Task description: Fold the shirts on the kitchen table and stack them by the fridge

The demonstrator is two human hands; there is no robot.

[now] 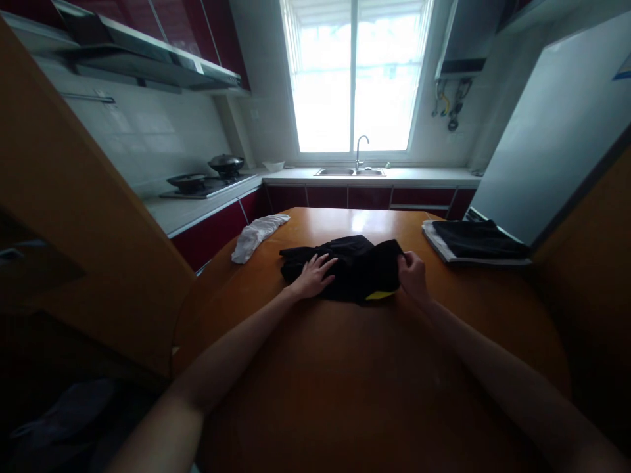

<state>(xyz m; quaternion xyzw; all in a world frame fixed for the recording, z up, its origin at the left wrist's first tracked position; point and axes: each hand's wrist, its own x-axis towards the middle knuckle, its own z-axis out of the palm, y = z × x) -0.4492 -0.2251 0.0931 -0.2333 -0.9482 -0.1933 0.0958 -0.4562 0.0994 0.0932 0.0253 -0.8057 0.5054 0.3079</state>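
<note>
A black garment (352,263) lies bunched on the wooden table (335,381), with a small yellow patch showing at its near right edge. What kind of garment it is, I cannot tell. Flat on its left part rests my left hand (314,274), fingers spread. At the opposite end, my right hand (412,272) pinches the garment's right edge, which is lifted slightly off the tabletop.
Crumpled white cloth (259,236) lies at the table's left edge. Folded black and white clothes (476,242) are stacked on the right. Behind stand a counter with a sink (350,172), a stove with pans (227,164) and a fridge (562,131).
</note>
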